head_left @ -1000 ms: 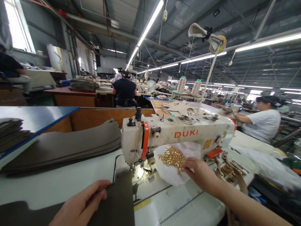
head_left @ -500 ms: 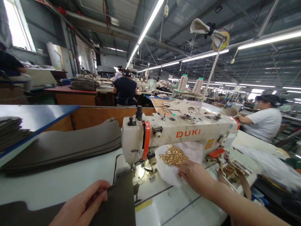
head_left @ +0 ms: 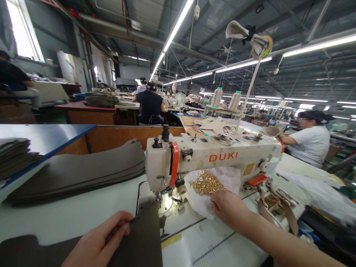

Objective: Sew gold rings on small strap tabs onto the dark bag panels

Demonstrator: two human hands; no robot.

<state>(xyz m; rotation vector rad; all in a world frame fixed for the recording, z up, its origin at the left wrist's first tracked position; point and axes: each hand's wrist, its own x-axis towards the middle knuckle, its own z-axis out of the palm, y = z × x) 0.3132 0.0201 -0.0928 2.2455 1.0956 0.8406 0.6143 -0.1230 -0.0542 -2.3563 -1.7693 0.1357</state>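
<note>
My left hand [head_left: 104,239] is closed in a pinch on a small dark strip [head_left: 135,219], whose end sticks out past the fingertips. Beneath it lies a dark grey-brown flat panel [head_left: 146,237], reaching up to the lit needle area of the sewing machine [head_left: 222,154]. My right hand [head_left: 226,205] is at the near edge of a white plastic bag [head_left: 198,205] with many small gold metal rings [head_left: 207,183] heaped on it. The fingers of that hand are curled in, and their tips are hidden, so whatever they hold does not show.
Stacked dark panels [head_left: 83,168] lie left of the machine. A tray [head_left: 294,209] with straps and gold hardware sits on the right. Two thread cones [head_left: 217,97] stand behind. A co-worker in a white shirt [head_left: 311,142] sits at the right, another in dark clothing [head_left: 150,105] ahead.
My right hand's fingers have curled in more at the edge of the gold rings. My left hand keeps its pinch on the strip, nearly still. The view has shifted slightly.
</note>
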